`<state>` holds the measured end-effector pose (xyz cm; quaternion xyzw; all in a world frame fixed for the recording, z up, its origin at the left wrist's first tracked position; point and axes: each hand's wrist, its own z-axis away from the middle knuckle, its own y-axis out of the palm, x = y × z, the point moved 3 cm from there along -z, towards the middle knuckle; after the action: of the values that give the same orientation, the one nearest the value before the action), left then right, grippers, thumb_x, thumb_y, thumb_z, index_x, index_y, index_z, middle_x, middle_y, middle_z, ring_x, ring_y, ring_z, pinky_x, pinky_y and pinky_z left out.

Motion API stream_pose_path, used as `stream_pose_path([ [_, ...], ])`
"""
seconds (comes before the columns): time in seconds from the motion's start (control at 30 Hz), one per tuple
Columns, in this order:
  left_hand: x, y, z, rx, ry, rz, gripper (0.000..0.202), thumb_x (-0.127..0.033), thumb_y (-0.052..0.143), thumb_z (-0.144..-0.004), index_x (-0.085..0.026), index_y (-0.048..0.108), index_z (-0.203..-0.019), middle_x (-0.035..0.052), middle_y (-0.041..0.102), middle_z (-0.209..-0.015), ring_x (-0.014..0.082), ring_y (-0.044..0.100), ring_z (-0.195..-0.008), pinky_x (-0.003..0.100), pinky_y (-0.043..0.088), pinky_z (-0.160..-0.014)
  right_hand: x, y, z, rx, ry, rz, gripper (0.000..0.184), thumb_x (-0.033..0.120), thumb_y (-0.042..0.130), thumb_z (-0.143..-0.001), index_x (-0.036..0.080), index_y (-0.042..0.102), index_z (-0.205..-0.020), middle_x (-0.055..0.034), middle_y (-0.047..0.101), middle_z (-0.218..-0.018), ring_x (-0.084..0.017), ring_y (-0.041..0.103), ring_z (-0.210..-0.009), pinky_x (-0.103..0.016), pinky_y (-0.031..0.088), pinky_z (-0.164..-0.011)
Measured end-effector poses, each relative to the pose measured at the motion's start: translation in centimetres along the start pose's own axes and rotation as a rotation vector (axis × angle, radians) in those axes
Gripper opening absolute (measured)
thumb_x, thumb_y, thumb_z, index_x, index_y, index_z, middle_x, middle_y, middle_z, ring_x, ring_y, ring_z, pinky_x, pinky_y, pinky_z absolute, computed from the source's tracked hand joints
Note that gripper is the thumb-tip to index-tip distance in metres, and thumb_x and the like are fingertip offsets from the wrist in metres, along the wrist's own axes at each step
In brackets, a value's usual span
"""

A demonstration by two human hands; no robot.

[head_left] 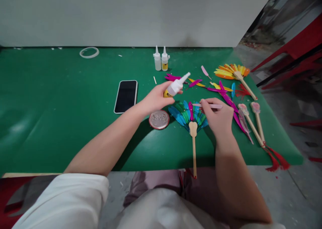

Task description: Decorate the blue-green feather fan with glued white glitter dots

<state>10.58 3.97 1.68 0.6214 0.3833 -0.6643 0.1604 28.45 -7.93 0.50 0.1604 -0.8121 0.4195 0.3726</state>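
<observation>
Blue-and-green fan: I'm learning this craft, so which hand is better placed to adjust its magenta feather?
Probably the right hand: it holds tweezers at the magenta feather, while the left hand holds a bottle pointing upward.

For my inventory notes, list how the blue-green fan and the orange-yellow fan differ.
The blue-green fan shows a magenta feather mid-spread; the orange-yellow fan shows none. The blue-green fan's handle overhangs the table; the orange-yellow fan's lies on it. The right hand is at the blue-green fan; the orange-yellow fan lies apart. Both have pale handles.
</observation>
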Motion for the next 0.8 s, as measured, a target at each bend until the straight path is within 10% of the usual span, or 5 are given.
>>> stream_pose_path([
  [0.17, -2.1, -4.4, 0.7, -0.353, 0.026, -0.073, 0.043, -0.021, 0.064, -0.076, -0.019, 0.052, -0.116, 0.003, 0.06, -0.098, 0.0165, 0.059, -0.089, 0.029, 0.047, -0.072, -0.3, -0.5, -0.2, -0.034, 0.105, -0.181, 0.023, 0.042, 0.061, -0.081, 0.021, 0.068, -0.08, -0.002, 0.066, -0.064, -0.017, 0.064, -0.056, -0.029, 0.052, -0.053],
  [0.43, -4.9, -7.5, 3.3, -0.046, -0.04, -0.094, 0.038, -0.036, 0.064, -0.083, -0.019, 0.051, -0.115, -0.0003, 0.061, -0.078, 0.0049, 0.047, -0.06, 0.02, 0.036, -0.056, 3.5, 1.0, 1.7, 0.218, 0.103, -0.405, 0.013, 0.03, 0.069, -0.075, 0.025, 0.07, -0.087, -0.0016, 0.072, -0.081, -0.017, 0.068, -0.067, -0.031, 0.057, -0.063],
  [0.6, -6.4, -7.7, 3.8, -0.212, 0.077, -0.25, 0.022, -0.029, 0.07, -0.077, -0.017, 0.063, -0.093, -0.0012, 0.06, -0.064, 0.0082, 0.052, -0.057, 0.022, 0.034, -0.052, 4.8, 3.2, 3.4, 0.443, 0.065, -0.372, 0.012, 0.031, 0.064, -0.079, 0.024, 0.072, -0.084, -0.0017, 0.073, -0.08, -0.018, 0.068, -0.068, -0.03, 0.057, -0.062],
  [0.8, -6.8, -7.3, 3.3, -0.417, 0.238, 0.144, 0.013, -0.025, 0.069, -0.075, -0.016, 0.061, -0.071, -0.0042, 0.04, -0.053, 0.0051, 0.032, -0.042, 0.024, 0.021, -0.039, 4.8, 5.2, 4.6, 0.46, -0.118, -0.191, 0.011, 0.027, 0.061, -0.083, 0.025, 0.072, -0.084, -0.0014, 0.074, -0.088, -0.019, 0.069, -0.081, -0.03, 0.054, -0.07],
])
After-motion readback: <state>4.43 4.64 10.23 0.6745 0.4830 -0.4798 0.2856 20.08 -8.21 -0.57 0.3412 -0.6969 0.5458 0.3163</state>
